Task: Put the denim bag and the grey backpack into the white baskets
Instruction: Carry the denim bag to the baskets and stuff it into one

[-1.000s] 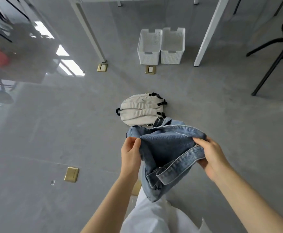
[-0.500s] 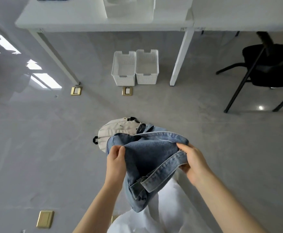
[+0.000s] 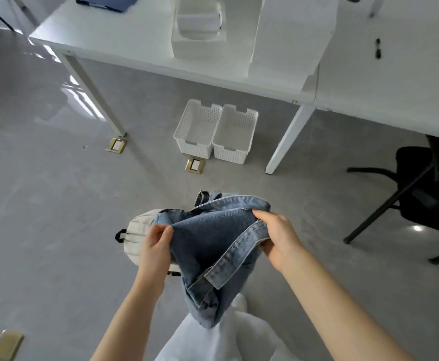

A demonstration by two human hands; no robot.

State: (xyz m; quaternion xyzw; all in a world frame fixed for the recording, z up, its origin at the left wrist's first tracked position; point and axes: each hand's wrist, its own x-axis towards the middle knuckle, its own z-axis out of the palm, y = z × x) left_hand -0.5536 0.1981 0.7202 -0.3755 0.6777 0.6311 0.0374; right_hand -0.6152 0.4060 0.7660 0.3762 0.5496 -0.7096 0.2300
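I hold the blue denim bag (image 3: 213,246) in the air in front of me. My left hand (image 3: 155,243) pinches its left edge and my right hand (image 3: 278,235) grips its right edge near the strap. The grey backpack (image 3: 139,231) lies on the floor just beyond my left hand, mostly hidden behind the denim. Two white perforated baskets, the left basket (image 3: 196,149) and the right basket (image 3: 232,155), stand side by side on the floor under the white table, both with nothing in them.
A white table (image 3: 135,40) spans the top, with legs at the left leg (image 3: 96,97) and the right leg (image 3: 286,142) flanking the baskets. A black chair (image 3: 421,194) stands at the right. Brass floor sockets (image 3: 195,165) sit near the baskets.
The view has tilted up and moved closer to the table and baskets. The denim bag stays held in both hands and now covers more of the grey backpack.
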